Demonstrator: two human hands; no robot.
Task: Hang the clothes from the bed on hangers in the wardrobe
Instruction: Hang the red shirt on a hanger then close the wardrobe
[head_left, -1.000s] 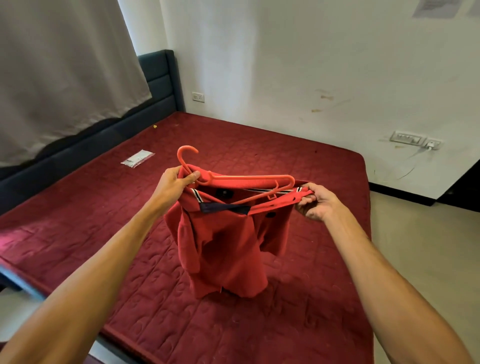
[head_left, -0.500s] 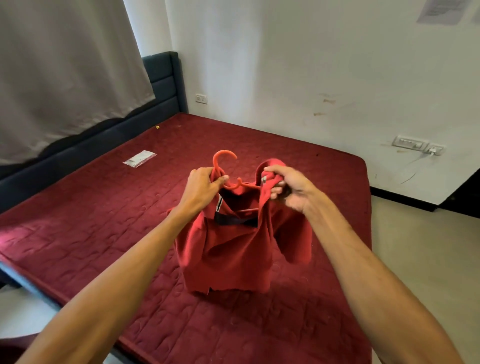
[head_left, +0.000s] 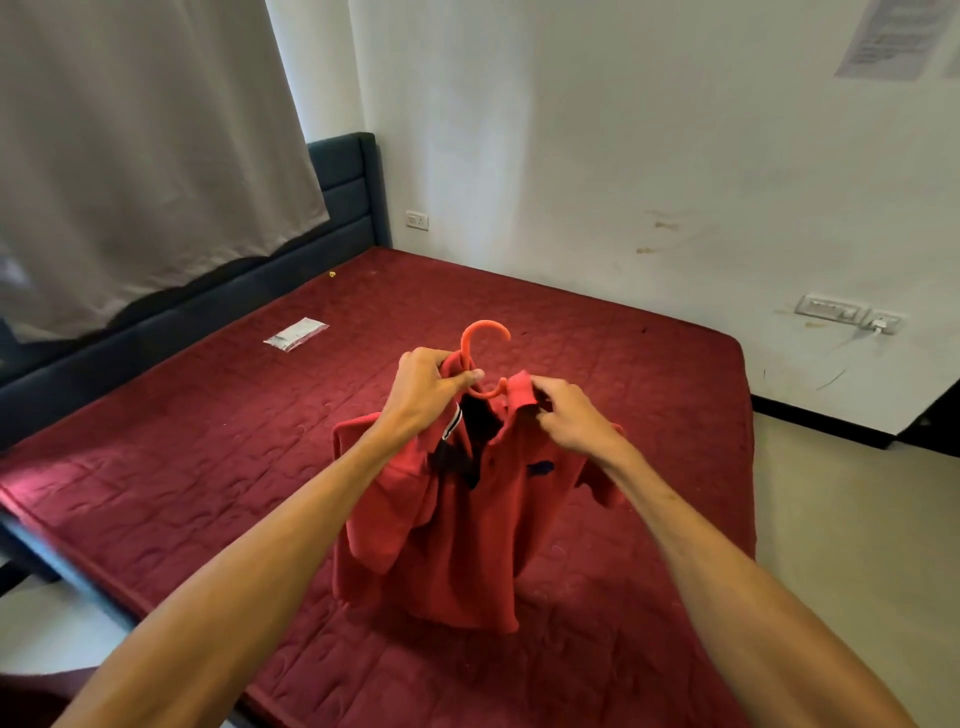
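Step in hand: dressing the hanger (head_left: 483, 325), not the wardrobe run yet.

- Left hand (head_left: 426, 384): fingers and thumb clamped on the hanger neck just under the hook, with the near side of the collar bunched into the same grip. The hook sticks up above the knuckles.
- Right hand (head_left: 566, 415): pinching the other collar flap (head_left: 519, 392) between thumb and fingertips, just beside the left hand, with the neck opening between them.
- Red polo shirt (head_left: 467, 561): hangs straight down below both hands, over the bed (head_left: 218, 447). One sleeve falls under each wrist. Can't tell if the hem touches the mattress.
- Hanger arms are hidden inside the fabric, so I can't confirm both shoulders are seated.
- Small clear packet (head_left: 296, 335) lies on the bed well off beyond the left hand. Not relevant.

My read: the garment is mostly on and the right hand is squaring the collar.

Next move calls for:
- tug the right shoulder seam out over the hanger end
- let go with the right hand
- lift by the hook with the left hand so the hem clears the bed
- turn to the wardrobe, which is not in view, so the rail position is unknown

Risk: a loose collar could let the shirt slide off one arm during the carry.
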